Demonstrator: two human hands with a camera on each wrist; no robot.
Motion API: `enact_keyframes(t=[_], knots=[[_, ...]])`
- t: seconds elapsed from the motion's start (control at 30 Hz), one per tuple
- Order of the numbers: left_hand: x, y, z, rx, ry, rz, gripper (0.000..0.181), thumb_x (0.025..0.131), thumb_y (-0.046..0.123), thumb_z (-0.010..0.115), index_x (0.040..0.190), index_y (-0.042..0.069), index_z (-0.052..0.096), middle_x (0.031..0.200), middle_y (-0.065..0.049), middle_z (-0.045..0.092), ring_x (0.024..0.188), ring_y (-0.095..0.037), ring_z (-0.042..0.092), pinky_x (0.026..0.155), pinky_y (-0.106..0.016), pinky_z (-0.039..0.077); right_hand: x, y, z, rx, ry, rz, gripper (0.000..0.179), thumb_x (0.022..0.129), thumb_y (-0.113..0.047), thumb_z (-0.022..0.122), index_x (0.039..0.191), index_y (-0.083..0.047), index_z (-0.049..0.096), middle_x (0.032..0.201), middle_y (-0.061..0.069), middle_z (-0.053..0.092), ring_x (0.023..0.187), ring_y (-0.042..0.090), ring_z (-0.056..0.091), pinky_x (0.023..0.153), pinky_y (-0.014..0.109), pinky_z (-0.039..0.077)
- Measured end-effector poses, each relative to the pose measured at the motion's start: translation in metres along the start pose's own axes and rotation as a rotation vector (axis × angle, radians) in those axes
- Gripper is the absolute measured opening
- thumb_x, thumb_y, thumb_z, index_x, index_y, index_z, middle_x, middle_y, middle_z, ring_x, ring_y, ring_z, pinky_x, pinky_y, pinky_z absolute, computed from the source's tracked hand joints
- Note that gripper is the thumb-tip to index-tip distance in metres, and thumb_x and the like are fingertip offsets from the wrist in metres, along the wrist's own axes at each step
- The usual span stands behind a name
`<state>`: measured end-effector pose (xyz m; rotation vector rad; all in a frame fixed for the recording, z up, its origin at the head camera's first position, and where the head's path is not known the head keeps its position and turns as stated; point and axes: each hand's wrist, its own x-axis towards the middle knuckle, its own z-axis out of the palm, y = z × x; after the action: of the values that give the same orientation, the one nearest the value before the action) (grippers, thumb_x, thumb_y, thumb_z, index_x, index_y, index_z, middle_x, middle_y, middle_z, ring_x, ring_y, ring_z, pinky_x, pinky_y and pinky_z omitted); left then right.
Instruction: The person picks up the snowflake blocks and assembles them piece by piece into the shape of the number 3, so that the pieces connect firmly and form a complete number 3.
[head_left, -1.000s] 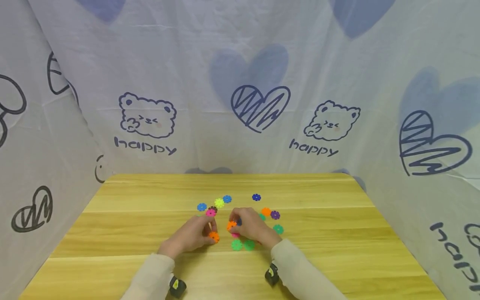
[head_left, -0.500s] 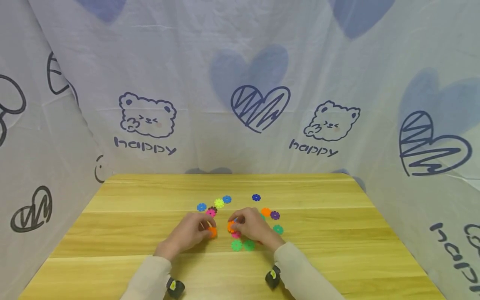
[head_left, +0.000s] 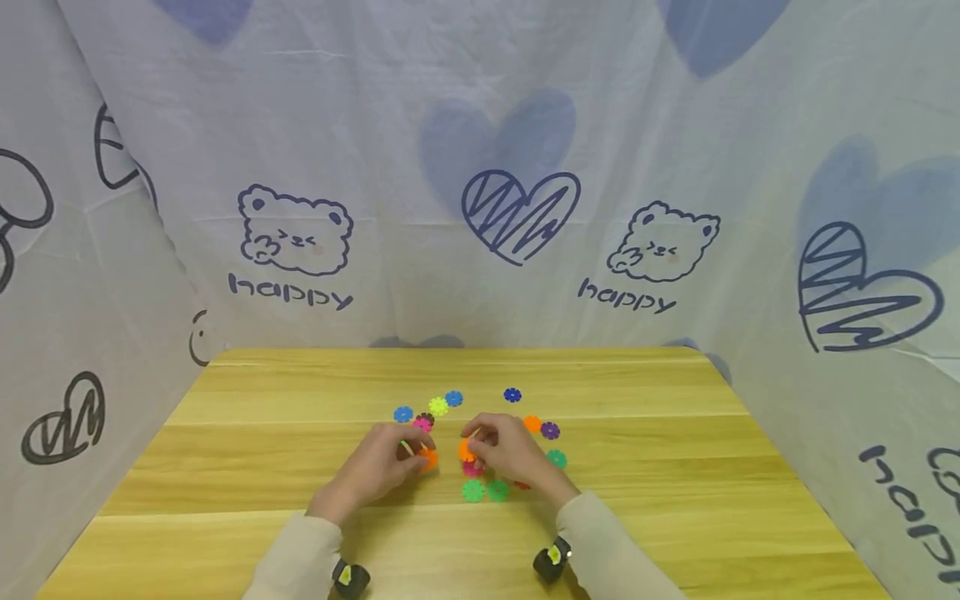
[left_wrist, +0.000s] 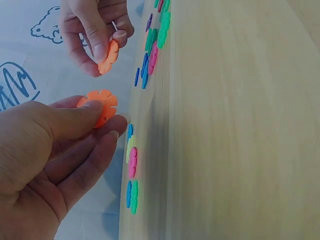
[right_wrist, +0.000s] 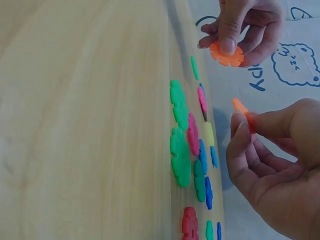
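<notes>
Over the middle of the table my left hand [head_left: 375,467] pinches an orange snowflake disc [left_wrist: 108,105] between thumb and fingers. Facing it, my right hand [head_left: 513,454] pinches a second orange snowflake disc [right_wrist: 239,106], seen nearly edge-on in the right wrist view. A small gap separates the two discs, and both are held above the tabletop. Below the right hand lie a pink disc [head_left: 472,469] and two green discs [head_left: 473,491]. Another pink disc [head_left: 422,425] lies just beyond the left fingers, with a green disc [left_wrist: 134,197] partly hidden behind that hand.
More flat discs lie on the wooden table [head_left: 262,433]: a yellow one [head_left: 438,407], a dark blue one [head_left: 512,395], a loose orange one [head_left: 532,424] and a purple one [head_left: 551,431]. White printed cloth [head_left: 405,250] hangs behind and at both sides.
My left hand has risen slightly and moved its disc a little away from the person. The right hand has turned its disc, and its wrist has shifted slightly right.
</notes>
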<state>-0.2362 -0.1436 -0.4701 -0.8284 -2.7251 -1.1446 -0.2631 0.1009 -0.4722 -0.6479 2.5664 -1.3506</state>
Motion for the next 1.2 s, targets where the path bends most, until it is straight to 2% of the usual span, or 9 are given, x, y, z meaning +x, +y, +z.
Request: enact_keyframes(t=[0.23, 0.5, 0.87, 1.0, 1.2], knots=[[0.001, 0.005, 0.001, -0.048, -0.007, 0.0, 0.013, 0.09, 0.0, 0.075, 0.1, 0.009, 0.076, 0.094, -0.003, 0.076, 0.079, -0.008, 0.068, 0.07, -0.017, 0.056, -0.005, -0.002, -0.004, 0.067, 0.002, -0.001, 0.014, 0.1, -0.006, 0.065, 0.112, -0.001, 0.072, 0.086, 0.009, 0.071, 0.066, 0.015, 0.064, 0.064, 0.03, 0.06], [0.003, 0.011, 0.005, -0.066, -0.014, 0.011, 0.014, 0.09, -0.002, 0.075, 0.101, 0.008, 0.076, 0.095, -0.006, 0.077, 0.078, -0.008, 0.07, 0.07, -0.016, 0.057, -0.011, -0.003, -0.003, 0.11, -0.021, 0.026, 0.016, 0.101, -0.006, 0.063, 0.114, -0.003, 0.072, 0.091, 0.007, 0.07, 0.069, 0.014, 0.065, 0.065, 0.026, 0.06], [0.005, 0.014, 0.006, -0.1, -0.029, -0.005, 0.017, 0.091, -0.001, 0.074, 0.107, 0.002, 0.078, 0.093, -0.009, 0.077, 0.073, -0.009, 0.07, 0.068, -0.016, 0.057, -0.014, -0.004, -0.004, 0.079, -0.009, 0.018, 0.016, 0.101, -0.008, 0.065, 0.114, -0.007, 0.073, 0.094, 0.005, 0.07, 0.074, 0.014, 0.064, 0.065, 0.023, 0.056], [0.005, 0.015, 0.007, -0.097, -0.024, -0.007, 0.018, 0.091, -0.001, 0.074, 0.108, 0.001, 0.078, 0.091, -0.009, 0.077, 0.073, -0.007, 0.068, 0.067, -0.016, 0.057, -0.014, -0.003, -0.003, 0.071, 0.007, 0.022, 0.014, 0.1, -0.008, 0.067, 0.111, -0.008, 0.074, 0.094, 0.005, 0.07, 0.075, 0.014, 0.064, 0.065, 0.023, 0.057], [0.005, 0.016, 0.008, -0.109, -0.034, -0.029, 0.02, 0.092, -0.001, 0.073, 0.112, -0.001, 0.077, 0.094, -0.009, 0.077, 0.077, -0.007, 0.069, 0.07, -0.015, 0.057, -0.015, -0.003, -0.001, 0.045, 0.019, -0.017, 0.01, 0.098, -0.007, 0.069, 0.104, -0.011, 0.075, 0.098, 0.006, 0.073, 0.075, 0.013, 0.066, 0.065, 0.023, 0.057]])
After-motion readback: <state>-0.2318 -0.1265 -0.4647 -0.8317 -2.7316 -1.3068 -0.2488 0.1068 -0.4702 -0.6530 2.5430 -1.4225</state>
